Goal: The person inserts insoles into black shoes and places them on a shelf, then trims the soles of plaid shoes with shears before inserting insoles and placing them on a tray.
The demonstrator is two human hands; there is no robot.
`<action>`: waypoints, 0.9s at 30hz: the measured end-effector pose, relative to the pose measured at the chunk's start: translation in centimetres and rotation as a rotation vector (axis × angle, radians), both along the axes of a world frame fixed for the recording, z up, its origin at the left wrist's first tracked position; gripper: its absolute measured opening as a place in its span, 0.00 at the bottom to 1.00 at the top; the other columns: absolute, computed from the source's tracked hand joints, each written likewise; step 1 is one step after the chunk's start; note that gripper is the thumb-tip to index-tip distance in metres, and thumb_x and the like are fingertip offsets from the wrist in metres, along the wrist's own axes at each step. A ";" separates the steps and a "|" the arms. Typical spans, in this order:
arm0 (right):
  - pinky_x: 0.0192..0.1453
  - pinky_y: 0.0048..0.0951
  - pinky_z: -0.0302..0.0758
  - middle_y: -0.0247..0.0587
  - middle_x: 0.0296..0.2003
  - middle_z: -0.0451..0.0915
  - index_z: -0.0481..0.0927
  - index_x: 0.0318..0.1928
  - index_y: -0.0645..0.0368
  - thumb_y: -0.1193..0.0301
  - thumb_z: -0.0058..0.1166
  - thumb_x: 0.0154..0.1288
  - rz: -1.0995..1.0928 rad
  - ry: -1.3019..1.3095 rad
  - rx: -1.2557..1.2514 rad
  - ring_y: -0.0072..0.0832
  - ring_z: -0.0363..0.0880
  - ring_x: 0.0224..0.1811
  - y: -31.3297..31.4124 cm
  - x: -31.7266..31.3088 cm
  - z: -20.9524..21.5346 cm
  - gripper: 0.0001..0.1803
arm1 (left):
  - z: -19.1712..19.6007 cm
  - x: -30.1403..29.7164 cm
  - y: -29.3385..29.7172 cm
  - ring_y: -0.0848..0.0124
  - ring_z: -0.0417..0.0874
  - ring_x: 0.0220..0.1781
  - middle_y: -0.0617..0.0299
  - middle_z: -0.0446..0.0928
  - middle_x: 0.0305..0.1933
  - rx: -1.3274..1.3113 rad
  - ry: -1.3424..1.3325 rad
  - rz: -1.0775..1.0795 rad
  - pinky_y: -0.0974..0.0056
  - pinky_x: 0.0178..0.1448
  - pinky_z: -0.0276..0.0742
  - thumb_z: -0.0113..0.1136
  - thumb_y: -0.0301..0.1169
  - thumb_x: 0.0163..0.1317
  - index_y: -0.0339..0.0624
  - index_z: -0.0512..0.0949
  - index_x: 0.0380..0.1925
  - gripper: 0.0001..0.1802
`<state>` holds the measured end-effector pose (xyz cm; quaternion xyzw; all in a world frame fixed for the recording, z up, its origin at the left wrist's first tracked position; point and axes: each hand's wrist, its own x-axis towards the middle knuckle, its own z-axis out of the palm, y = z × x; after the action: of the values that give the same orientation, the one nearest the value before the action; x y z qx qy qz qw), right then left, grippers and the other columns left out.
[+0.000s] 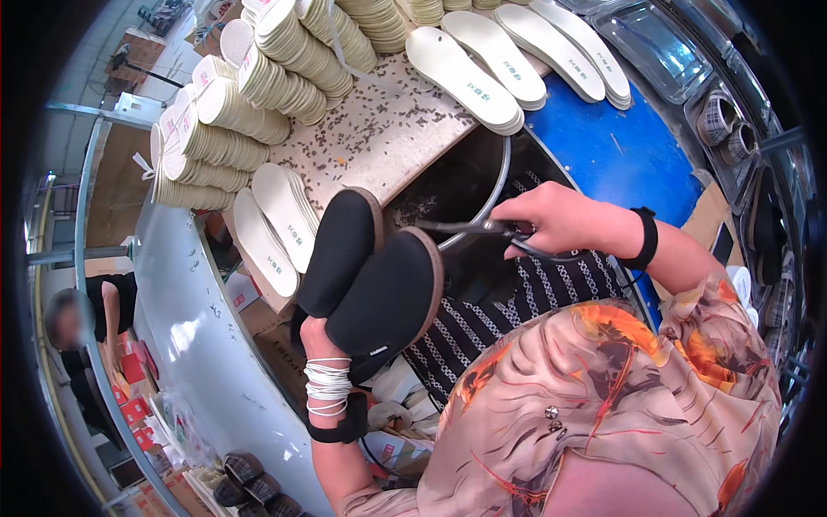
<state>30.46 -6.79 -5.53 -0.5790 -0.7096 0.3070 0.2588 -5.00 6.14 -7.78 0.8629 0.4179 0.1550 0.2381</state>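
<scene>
Around the handles of dark scissors (490, 226), the right hand's (551, 217) fingers are curled closed; the left hand (317, 336) holds two black shoes (379, 293), its fingers mostly hidden by them. The shoes hang just left of the blades, near the edge of the table (379, 148), where cream insoles (297, 47) stand in tall stacks.

Two slippers (383, 297) are being held left of the scissors (491, 227), before a tabletop (379, 142) on which insole stacks (301, 53) are standing at the left and insole pairs (465, 77) are lying at the right, with other shoes (717, 119) resting farther right.
</scene>
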 end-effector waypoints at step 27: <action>0.36 0.27 0.73 0.42 0.30 0.77 0.71 0.49 0.61 0.67 0.56 0.52 -0.107 0.302 -0.162 0.30 0.77 0.30 0.3 -2.7 1.9 0.23 | -4.2 4.1 -3.1 0.64 0.71 0.52 0.56 0.70 0.52 -0.976 -0.800 0.198 0.62 0.56 0.67 0.51 0.37 0.58 0.41 0.69 0.51 0.21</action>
<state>27.81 -6.47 -3.63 -0.5823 -0.6037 0.4324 0.3310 -0.89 3.05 -12.01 0.4876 0.3971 0.2783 0.7260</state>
